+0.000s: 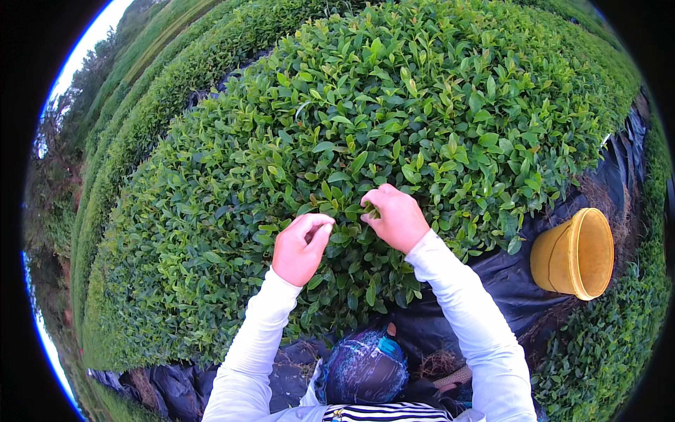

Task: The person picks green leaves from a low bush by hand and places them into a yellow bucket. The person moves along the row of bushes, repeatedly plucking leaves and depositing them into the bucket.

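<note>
A dense tea-like bush (295, 142) with glossy green leaves spreads before me, its top close under both hands. My left hand (301, 249) is over the near part of the bush, thumb and forefinger pinched together; I see nothing between the tips. Just to its right and slightly farther away, my right hand (395, 217) curls around a few picked-looking green leaves (373, 212), partly hidden by the fingers. Fresh shoots (337, 198) stand up in the gap between the two hands.
A yellow plastic bucket (548, 258) with a wire handle leans on its side at the right, opening turned outward. Black plastic sheeting (501, 279) covers the ground beside the bush. More hedge rows (158, 95) run along the left; lower greenery (590, 337) grows at right.
</note>
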A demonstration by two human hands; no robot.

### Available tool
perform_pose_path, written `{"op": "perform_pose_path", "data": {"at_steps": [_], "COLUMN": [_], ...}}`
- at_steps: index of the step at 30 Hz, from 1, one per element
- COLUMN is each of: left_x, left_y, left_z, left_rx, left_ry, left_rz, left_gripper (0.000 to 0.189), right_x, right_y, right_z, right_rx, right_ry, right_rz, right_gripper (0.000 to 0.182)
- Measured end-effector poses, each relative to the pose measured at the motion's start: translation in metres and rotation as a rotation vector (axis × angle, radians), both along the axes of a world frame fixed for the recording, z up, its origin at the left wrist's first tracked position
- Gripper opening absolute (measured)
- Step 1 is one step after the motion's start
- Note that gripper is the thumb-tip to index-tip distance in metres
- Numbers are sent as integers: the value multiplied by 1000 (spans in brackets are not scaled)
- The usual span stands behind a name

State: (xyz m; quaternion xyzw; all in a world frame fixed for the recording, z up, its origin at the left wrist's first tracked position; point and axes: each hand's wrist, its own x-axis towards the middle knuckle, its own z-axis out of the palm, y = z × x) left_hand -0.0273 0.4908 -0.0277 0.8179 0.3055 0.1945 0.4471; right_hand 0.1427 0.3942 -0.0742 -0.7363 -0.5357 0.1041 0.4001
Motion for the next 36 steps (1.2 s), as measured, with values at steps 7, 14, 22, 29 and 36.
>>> {"op": "perform_pose_path", "data": {"at_steps": [7, 14, 22, 29, 36], "left_x": [11, 6, 13, -16, -63], "left_y": [-11, -10, -40, -63, -63], "left_z": [15, 7, -5, -18, -34], "left_rx": [126, 75, 13, -68, -139], "left_ry": [14, 90, 208, 384, 376], "left_rz": [-67, -79, -120, -92, 45], "left_gripper": [11, 11, 14, 10, 12], "right_x": [14, 42, -11, -19, -10], "right_y": [-23, -116, -102, -78, -88], "right_z": [-9, 2, -48, -60, -66], "right_rx": [-227, 46, 69, 298, 198], "right_ry": [967, 1338, 339, 270, 1291], "right_rz": [-16, -26, 11, -100, -162], "right_gripper": [12, 15, 20, 17, 7]}}
